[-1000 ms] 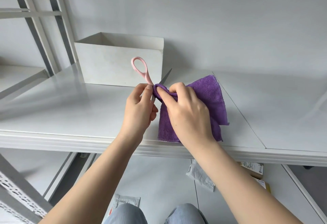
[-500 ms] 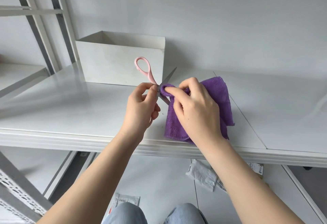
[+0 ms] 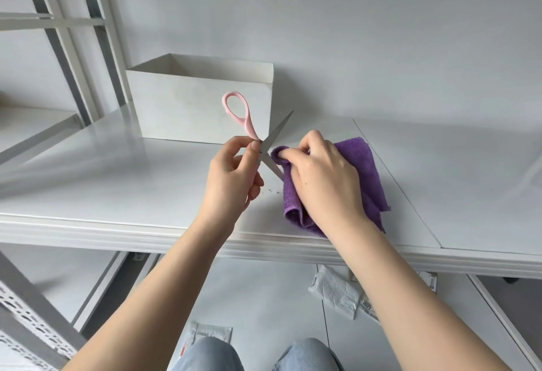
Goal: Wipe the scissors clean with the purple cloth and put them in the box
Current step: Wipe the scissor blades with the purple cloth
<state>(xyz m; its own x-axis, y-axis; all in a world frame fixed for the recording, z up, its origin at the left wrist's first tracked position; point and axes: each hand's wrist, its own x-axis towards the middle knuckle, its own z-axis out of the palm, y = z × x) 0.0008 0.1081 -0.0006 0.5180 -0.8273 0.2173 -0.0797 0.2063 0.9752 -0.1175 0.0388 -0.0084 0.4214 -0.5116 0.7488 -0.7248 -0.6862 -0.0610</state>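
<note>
Two bare hands work above the white table (image 3: pixel 102 183) in the head view. Left hand (image 3: pixel 231 178) pinches the pink-handled scissors (image 3: pixel 258 139) near the pivot, blades spread apart. Right hand (image 3: pixel 322 177) grips the purple cloth (image 3: pixel 363 165), fingers curled, folding it round the lower blade. Behind the scissors, the open white box (image 3: pixel 187 106) stands on the table.

left hand (image 3: pixel 231 178): raised, grip pinched | right hand (image 3: pixel 322 183): knuckles up, grip curled | both forearms bare
</note>
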